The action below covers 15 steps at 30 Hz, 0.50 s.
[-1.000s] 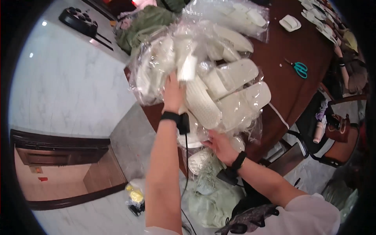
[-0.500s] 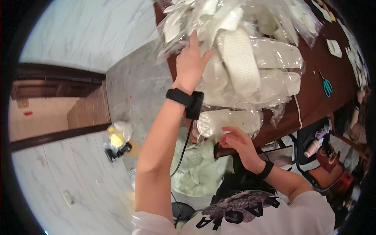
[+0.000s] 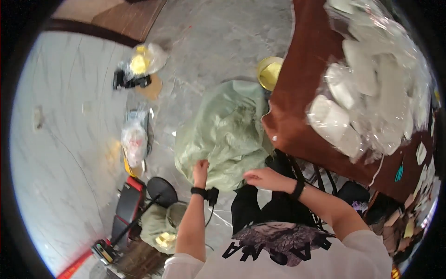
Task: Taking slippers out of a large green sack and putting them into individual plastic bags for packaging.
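Close in front of the black trousers (image 3: 245, 207), the left hand (image 3: 201, 171) is at the near left of the green sack (image 3: 223, 130) and the right hand (image 3: 263, 178) is by its near right edge. The fingers of each look bent, but the view is too small and soft to tell how far either closes or whether it has hold of cloth. The sack rests on the grey floor (image 3: 162, 107), slack and creased, just beside the corner of the brown-covered table (image 3: 297, 107).

Handling it well calls for a full fistful of cloth on each side rather than a fingertip pinch, since such loose, smooth-looking material probably slides easily. Hands level and well spread would keep the sack from slumping to one side. The table corner is the likeliest snag, so the sack's right side wants some room there.

Farther off, a yellow tub (image 3: 261, 74) sits by the table's edge, best not bumped. Up on the table, bagged pale slippers (image 3: 330, 118) lie well apart from either hand.
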Tool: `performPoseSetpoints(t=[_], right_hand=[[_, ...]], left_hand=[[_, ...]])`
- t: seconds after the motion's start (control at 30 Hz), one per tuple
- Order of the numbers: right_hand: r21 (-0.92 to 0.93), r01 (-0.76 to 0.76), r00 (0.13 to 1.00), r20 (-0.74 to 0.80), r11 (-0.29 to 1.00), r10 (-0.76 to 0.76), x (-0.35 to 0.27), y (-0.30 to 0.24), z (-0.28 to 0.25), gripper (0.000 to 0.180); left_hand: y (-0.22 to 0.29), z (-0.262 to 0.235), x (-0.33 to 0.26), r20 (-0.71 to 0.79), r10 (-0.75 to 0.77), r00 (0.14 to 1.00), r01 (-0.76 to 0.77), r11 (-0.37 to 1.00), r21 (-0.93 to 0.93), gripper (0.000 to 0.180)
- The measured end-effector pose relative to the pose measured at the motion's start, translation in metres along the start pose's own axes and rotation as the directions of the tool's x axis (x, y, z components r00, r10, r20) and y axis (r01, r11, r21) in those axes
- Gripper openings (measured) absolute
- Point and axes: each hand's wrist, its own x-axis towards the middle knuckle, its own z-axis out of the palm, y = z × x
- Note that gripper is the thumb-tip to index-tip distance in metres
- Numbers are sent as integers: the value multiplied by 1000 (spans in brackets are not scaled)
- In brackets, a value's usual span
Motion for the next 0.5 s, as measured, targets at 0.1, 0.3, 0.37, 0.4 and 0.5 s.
performPoseSetpoints(t=[0.1,0.3,0.37,0.4,0.5], right_hand=[[-242,-28,999,-26,970,22,76,64,35,39],[-507,-343,916,-368,791,160,233,201,47,71],[-698,-352,878,-477,624,-38,283,232,28,84],[-718,-369,867,-495,590,-60,309,238,30,87],[-764,-390,896,-444,514,19,345,270,24,78]], left_hand=[[-107,25,-47,17,-147,989,148,969,-196,29],[-163,99,-70,166,-349,922,387,839,-382,27],[-156,115,-57,124,-259,958,285,798,-530,26],[-164,119,-49,65,-239,969,235,806,-544,27],[-150,128,-4,-83,-143,986,83,863,-499,32]])
